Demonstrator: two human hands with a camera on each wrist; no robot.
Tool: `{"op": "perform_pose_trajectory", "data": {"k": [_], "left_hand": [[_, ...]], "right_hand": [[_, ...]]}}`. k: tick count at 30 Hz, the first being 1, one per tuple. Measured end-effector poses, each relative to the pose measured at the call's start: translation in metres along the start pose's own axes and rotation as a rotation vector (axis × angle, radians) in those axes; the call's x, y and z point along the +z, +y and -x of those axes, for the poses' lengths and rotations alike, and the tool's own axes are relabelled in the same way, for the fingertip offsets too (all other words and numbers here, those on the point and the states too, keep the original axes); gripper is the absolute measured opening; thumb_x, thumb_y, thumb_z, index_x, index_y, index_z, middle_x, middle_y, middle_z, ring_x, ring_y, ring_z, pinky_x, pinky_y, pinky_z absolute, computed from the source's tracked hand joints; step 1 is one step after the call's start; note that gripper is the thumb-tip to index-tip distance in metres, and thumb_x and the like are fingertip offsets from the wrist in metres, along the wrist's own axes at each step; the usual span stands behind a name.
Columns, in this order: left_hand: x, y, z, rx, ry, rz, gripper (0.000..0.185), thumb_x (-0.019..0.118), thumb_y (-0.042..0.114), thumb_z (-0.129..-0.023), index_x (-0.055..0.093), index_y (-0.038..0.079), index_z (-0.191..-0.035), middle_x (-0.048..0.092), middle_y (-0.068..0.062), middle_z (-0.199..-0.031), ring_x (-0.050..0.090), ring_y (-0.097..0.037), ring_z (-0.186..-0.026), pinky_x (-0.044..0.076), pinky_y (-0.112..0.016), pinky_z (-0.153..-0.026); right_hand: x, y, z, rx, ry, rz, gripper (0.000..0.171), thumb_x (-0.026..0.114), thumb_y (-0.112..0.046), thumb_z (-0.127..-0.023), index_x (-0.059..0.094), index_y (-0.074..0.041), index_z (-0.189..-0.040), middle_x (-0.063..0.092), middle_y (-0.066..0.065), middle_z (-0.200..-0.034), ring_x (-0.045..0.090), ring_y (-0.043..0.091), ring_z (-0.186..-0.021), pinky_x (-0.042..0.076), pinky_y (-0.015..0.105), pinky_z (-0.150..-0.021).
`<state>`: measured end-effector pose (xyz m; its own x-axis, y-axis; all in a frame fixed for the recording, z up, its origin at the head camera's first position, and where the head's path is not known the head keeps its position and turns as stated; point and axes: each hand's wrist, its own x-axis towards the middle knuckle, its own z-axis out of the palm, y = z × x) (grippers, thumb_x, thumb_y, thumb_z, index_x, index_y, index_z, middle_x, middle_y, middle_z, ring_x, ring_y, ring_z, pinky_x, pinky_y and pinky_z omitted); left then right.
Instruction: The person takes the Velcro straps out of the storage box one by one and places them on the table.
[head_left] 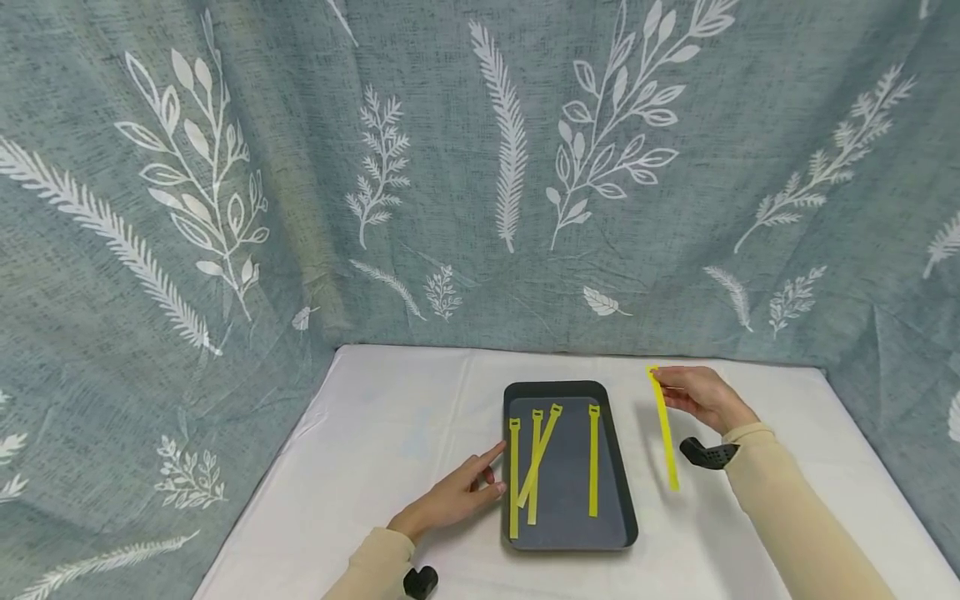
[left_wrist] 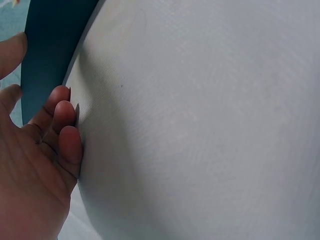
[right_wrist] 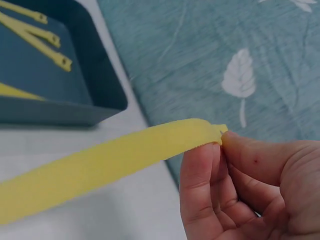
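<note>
Right hand (head_left: 697,396) pinches the top end of a yellow strap (head_left: 664,433) between thumb and fingertips (right_wrist: 200,165) — the strap hangs down from the pinch, clear of the tray, its lower end down near the white table cover (head_left: 375,433); can't tell if it touches. It sits just right of the dark tray (head_left: 622,467), apart from it. Left hand (head_left: 453,496) lies flat on the cover at the tray's left edge, fingers relaxed and mostly straight, holding nothing; index finger points toward the tray wall, and the wrist view shows the fingertips (left_wrist: 67,130) right against the rim. Inside the tray: four more yellow straps (head_left: 592,458) — one along the left wall, two crossing each other near it, one alone toward the right side, all lying roughly lengthwise. Black wrist-camera mounts show on both cream sleeves. Behind the table hangs a grey-blue curtain (head_left: 300,167) printed with white leaf sprigs.
</note>
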<state>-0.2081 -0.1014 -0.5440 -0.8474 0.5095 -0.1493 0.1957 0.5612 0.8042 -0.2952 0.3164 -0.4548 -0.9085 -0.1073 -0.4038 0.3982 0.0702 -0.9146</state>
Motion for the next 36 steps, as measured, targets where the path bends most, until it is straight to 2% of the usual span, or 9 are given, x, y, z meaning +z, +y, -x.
{"op": "perform_pose_trajectory", "data": {"k": [2, 8, 12, 19, 27, 36], "left_hand": [[0.000, 0.000, 0.000, -0.002, 0.001, 0.003, 0.066, 0.059, 0.036, -0.103, 0.030, 0.023, -0.161, 0.052, 0.001, -0.105, 0.043, -0.008, -0.080, 0.037, -0.023, -0.069], [-0.002, 0.000, 0.000, -0.004, 0.010, -0.007, 0.066, 0.059, 0.038, -0.103, 0.031, 0.023, -0.161, 0.052, 0.002, -0.105, 0.043, -0.007, -0.080, 0.037, -0.023, -0.070], [-0.003, 0.000, 0.000, 0.009, 0.013, -0.008, 0.067, 0.059, 0.038, -0.103, 0.031, 0.022, -0.161, 0.052, 0.001, -0.105, 0.043, -0.006, -0.080, 0.037, -0.023, -0.070], [-0.003, -0.002, 0.001, 0.005, 0.004, 0.008, 0.067, 0.058, 0.039, -0.103, 0.030, 0.021, -0.161, 0.052, 0.001, -0.105, 0.043, -0.006, -0.080, 0.037, -0.022, -0.071], [0.000, -0.002, 0.003, 0.015, 0.006, 0.022, 0.067, 0.059, 0.039, -0.103, 0.032, 0.018, -0.161, 0.053, 0.000, -0.106, 0.042, -0.005, -0.080, 0.037, -0.021, -0.071], [0.000, 0.000, 0.004, 0.001, 0.015, 0.033, 0.066, 0.059, 0.038, -0.103, 0.032, 0.019, -0.160, 0.053, 0.002, -0.106, 0.042, -0.005, -0.080, 0.037, -0.021, -0.071]], "right_hand": [[0.001, 0.005, -0.001, 0.015, 0.003, -0.006, 0.017, 0.062, -0.016, -0.102, 0.069, -0.008, -0.114, 0.067, -0.007, -0.083, 0.065, 0.004, -0.074, 0.057, 0.019, -0.072], [0.005, 0.019, -0.005, 0.035, 0.017, 0.010, 0.037, 0.061, -0.016, -0.101, 0.057, 0.005, -0.132, 0.067, -0.007, -0.082, 0.064, 0.003, -0.073, 0.057, 0.019, -0.072], [0.006, 0.029, -0.007, 0.028, 0.017, 0.017, 0.039, 0.061, -0.016, -0.101, 0.057, 0.007, -0.132, 0.066, -0.006, -0.083, 0.064, 0.004, -0.073, 0.057, 0.019, -0.073], [0.005, 0.049, -0.012, 0.019, 0.018, 0.121, 0.051, 0.058, -0.019, -0.104, 0.046, 0.013, -0.141, 0.066, -0.007, -0.086, 0.062, 0.002, -0.075, 0.055, 0.019, -0.071], [0.002, 0.062, -0.019, 0.037, 0.070, 0.224, 0.052, 0.057, -0.022, -0.104, 0.047, 0.010, -0.143, 0.065, -0.009, -0.084, 0.060, 0.004, -0.073, 0.052, 0.023, -0.068], [0.003, 0.061, -0.030, 0.032, 0.091, 0.297, 0.048, 0.059, -0.025, -0.103, 0.053, 0.006, -0.139, 0.065, -0.009, -0.074, 0.057, 0.005, -0.066, 0.046, 0.024, -0.061]]}}
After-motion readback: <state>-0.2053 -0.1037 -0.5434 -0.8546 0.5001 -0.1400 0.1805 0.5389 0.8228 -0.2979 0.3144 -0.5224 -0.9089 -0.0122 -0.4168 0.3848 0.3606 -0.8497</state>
